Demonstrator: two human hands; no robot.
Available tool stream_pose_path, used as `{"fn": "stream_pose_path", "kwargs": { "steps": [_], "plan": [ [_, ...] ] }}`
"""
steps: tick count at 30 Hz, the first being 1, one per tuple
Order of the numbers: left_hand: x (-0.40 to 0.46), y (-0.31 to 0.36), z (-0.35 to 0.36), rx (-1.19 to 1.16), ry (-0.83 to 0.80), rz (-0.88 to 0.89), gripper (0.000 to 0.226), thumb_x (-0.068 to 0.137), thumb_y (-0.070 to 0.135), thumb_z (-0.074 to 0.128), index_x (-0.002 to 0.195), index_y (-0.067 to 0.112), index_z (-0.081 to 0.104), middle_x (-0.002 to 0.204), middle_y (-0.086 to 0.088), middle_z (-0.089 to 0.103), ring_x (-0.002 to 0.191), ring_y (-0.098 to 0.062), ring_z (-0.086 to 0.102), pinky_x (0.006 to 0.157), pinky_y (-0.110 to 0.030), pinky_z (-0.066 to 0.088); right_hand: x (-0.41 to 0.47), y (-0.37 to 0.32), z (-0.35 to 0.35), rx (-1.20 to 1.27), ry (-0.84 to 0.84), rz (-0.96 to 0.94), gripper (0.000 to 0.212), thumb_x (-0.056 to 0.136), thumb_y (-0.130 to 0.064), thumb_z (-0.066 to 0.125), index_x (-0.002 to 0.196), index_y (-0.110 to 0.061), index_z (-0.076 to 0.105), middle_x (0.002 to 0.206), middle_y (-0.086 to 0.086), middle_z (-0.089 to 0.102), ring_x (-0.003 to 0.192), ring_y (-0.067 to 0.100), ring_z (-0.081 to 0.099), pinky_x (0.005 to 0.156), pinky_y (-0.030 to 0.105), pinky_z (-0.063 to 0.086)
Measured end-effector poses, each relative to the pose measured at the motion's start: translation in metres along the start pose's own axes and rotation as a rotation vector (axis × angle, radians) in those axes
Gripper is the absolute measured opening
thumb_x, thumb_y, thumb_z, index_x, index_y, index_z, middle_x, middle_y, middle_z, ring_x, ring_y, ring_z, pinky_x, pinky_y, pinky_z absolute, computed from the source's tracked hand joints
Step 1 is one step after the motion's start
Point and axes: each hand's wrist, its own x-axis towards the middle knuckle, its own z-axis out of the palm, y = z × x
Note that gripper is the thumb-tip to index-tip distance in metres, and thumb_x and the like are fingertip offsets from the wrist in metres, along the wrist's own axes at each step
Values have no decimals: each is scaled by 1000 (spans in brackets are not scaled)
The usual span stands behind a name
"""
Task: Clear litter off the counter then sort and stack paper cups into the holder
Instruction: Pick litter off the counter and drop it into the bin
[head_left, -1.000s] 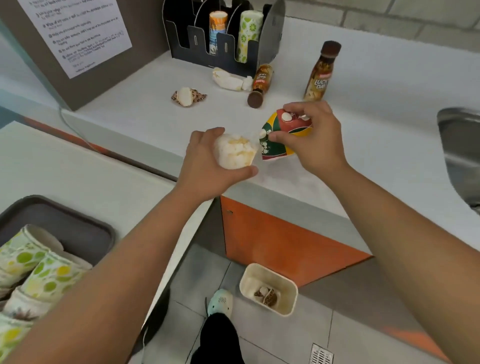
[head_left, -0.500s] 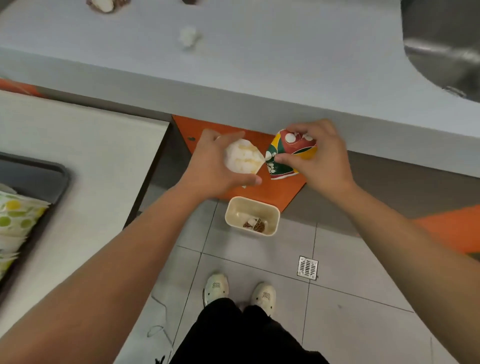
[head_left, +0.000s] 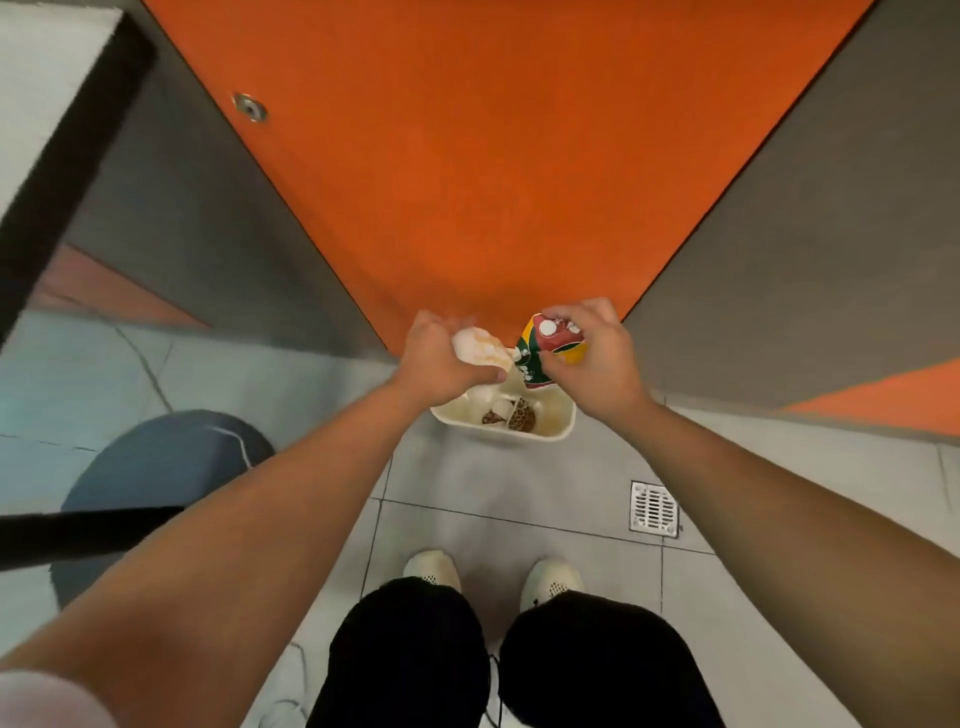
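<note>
Left hand (head_left: 435, 358) gripping a crumpled white paper wad with yellowish stains (head_left: 479, 349), fingers curled narrow around it, thumb lying across its lower edge. Right hand (head_left: 592, 358) pinching a crushed paper cup printed in red, green, yellow and white (head_left: 546, 349), fingers bent over its top and thumb pressing its near side. Both pieces hanging side by side, almost touching, directly above a cream rectangular plastic bin (head_left: 558, 423) standing on the grey tiled floor (head_left: 519, 499). Wad hovering over the bin's far left corner, cup over its far right part, neither touching the rim. Lying inside the bin: white scraps (head_left: 485, 400) toward the left and brown patterned wrappers (head_left: 521, 417) near the middle. Bin sitting just at the foot of a large orange cabinet panel (head_left: 467, 156) flanked by grey panels (head_left: 805, 234), a small round metal lock (head_left: 250, 107) showing near the panel's upper left edge. Square white floor drain grate (head_left: 654, 508) set into the tiles to the right of the bin, well apart from it. Two cream perforated shoes (head_left: 432, 570) and black trouser legs (head_left: 410, 654) standing at the near edge of the floor, toes pointing at the bin. Round blue-grey base (head_left: 156, 467) resting on the floor at the left, a pale tabletop with a black edge (head_left: 47, 171) showing in the upper left corner.
</note>
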Motion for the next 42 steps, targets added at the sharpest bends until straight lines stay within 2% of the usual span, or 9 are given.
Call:
{"fn": "stream_pose_path", "kwargs": {
  "steps": [9,14,16,19,25,30,33,38,42],
  "plan": [
    [106,-101,131,280,-177,45,61,95,24,56,151,17,35,146,-17,30,133,-33,38,110,-33,31,26,142,130,-292,-243,55,37,80,-7,66,114,-14,54,115,5,46,100,25,52,79,38,49],
    [142,-136,170,366,-285,57,60,95,3,47,152,12,31,153,-13,33,131,-31,47,102,-29,39,44,186,178,-369,-373,129,21,87,-7,61,107,-8,57,114,11,48,90,31,55,78,37,50],
    [151,-142,176,367,-303,52,58,95,2,48,151,10,34,154,-13,37,138,-29,40,107,-29,36,54,193,187,-378,-431,164,32,90,-10,60,122,-7,57,124,14,49,100,32,57,85,33,47],
    [156,-143,171,366,-382,37,56,99,7,44,152,12,29,152,-15,40,139,-30,39,108,-30,34,62,188,185,-386,-509,226,56,94,-13,56,147,-8,36,143,15,40,125,32,48,100,33,39],
    [127,-110,109,404,-366,62,51,102,24,45,150,10,35,155,-9,38,141,-27,37,111,-30,31,50,133,142,-322,-518,244,64,94,-19,58,152,-16,30,152,10,32,127,29,48,98,31,40],
    [71,-52,30,319,-295,100,47,98,25,54,137,0,50,127,-11,61,127,-32,52,104,-37,41,34,41,83,-277,-514,171,63,92,-25,62,148,-15,36,151,8,35,130,26,47,100,30,39],
    [31,-12,-25,247,-266,118,55,98,25,56,146,5,41,146,-12,50,135,-25,47,110,-32,37,27,-21,38,-273,-500,114,60,90,-27,63,145,-16,40,146,9,41,131,27,45,103,33,40],
    [-25,48,-111,238,-226,135,55,98,25,55,147,7,40,146,-14,49,134,-24,48,108,-31,40,16,-114,-34,-318,-504,41,62,91,-32,60,147,-23,36,154,6,33,140,27,34,105,34,36],
    [-59,89,-175,220,-166,144,41,94,21,58,129,0,58,127,-18,63,118,-32,60,100,-42,48,11,-184,-86,-342,-484,-47,63,91,-34,61,148,-22,36,151,7,33,134,29,41,104,39,41]
  ]
}}
